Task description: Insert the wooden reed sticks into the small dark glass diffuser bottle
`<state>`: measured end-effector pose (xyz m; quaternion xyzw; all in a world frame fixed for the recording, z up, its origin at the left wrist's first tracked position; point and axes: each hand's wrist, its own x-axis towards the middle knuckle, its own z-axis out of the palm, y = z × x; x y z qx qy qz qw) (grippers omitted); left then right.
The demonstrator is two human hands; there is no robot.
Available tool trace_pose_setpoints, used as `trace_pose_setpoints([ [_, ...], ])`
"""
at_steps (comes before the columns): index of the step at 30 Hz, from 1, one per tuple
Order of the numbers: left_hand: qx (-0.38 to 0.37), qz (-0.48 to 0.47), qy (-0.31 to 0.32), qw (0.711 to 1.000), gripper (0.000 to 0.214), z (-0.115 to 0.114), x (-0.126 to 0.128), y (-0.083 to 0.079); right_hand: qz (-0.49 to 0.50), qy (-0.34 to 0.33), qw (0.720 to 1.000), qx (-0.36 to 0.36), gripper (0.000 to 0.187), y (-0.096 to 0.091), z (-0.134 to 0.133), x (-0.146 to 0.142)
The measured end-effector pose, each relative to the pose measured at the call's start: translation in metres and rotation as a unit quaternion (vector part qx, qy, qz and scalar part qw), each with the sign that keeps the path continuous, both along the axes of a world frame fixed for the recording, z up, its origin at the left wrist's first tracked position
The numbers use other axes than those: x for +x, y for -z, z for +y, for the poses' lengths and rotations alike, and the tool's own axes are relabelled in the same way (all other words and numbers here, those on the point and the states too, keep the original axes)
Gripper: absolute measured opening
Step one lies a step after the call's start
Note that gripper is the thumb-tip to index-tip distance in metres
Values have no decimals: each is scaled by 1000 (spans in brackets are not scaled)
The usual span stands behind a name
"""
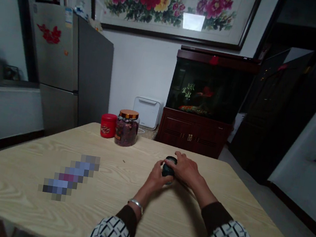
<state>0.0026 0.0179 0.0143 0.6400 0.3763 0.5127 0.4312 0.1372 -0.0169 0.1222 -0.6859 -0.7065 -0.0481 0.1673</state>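
A small dark round jar [167,168] stands on the pale wooden table [99,204] a little right of its middle. My left hand [157,176] curls round the jar's left side. My right hand [185,169] lies over its top and right side, fingers wrapped on it. Most of the jar is hidden under my fingers. A silver bangle sits on my left wrist.
A glass jar with a gold lid [127,127] and a red tin [108,125] stand at the table's far edge. A blurred-out flat patch [70,176] lies on the left half. Behind are a grey fridge [68,66], a fish tank on a cabinet [206,98] and a white box [147,112].
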Motion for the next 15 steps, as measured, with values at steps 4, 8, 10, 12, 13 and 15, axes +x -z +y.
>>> trace_pose_setpoints([
  [4, 11, 67, -5, 998, 46, 10, 15, 7, -133, 8, 989, -66, 77, -9, 22, -17],
  [8, 37, 97, -18, 994, 42, 14, 9, 9, -139, -15, 984, -106, 62, -17, 32, -20],
  [10, 52, 88, -9, 995, 46, 12, 3, 10, -123, -53, 982, -131, 48, -21, 32, -15],
  [12, 52, 76, 3, 996, 48, 8, -2, 9, -84, -138, 975, -150, 54, -25, 30, -9],
  [13, 50, 71, 9, 996, 49, 6, -4, 8, -58, -186, 969, -153, 66, -27, 29, -7],
  [15, 27, 53, 20, 998, 50, 1, -5, 6, -15, -233, 962, -141, 82, -28, 27, -6],
])
